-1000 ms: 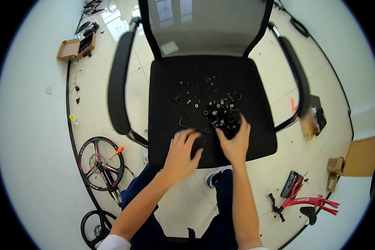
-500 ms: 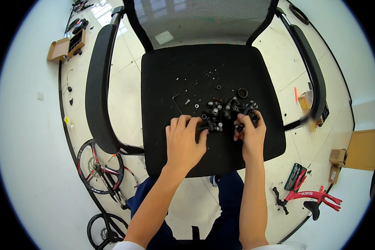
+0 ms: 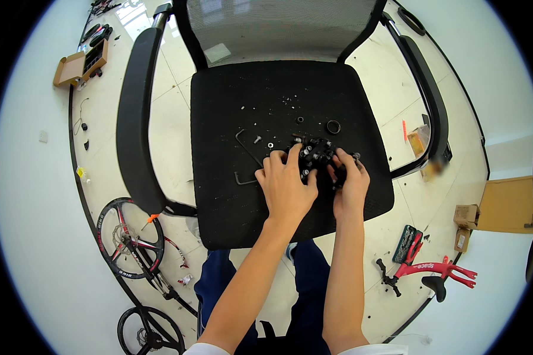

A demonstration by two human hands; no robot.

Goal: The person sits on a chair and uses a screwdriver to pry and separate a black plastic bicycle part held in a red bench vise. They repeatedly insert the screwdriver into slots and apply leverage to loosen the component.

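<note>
On the black chair seat lies a cluster of small black metal parts with silver bolt heads, their exact kind unclear. My left hand curls round its left side, fingertips at the far edge and thumb near the front. From the right, my right hand grips the cluster with bent fingers, partly hiding it. Left of my left hand are two L-shaped hex keys, an upper hex key and a lower hex key. Close by lie a silver bolt and a nut.
Beyond the cluster sit a dark ring, a small cylindrical piece and pale crumbs. Armrests flank the seat. A bicycle wheel is on the floor at left; a red bike frame and cardboard boxes are at right.
My left hand has moved right, onto the cluster, uncovering the lower hex key. My right hand has closed in beside it, and the whole view has shifted slightly.
</note>
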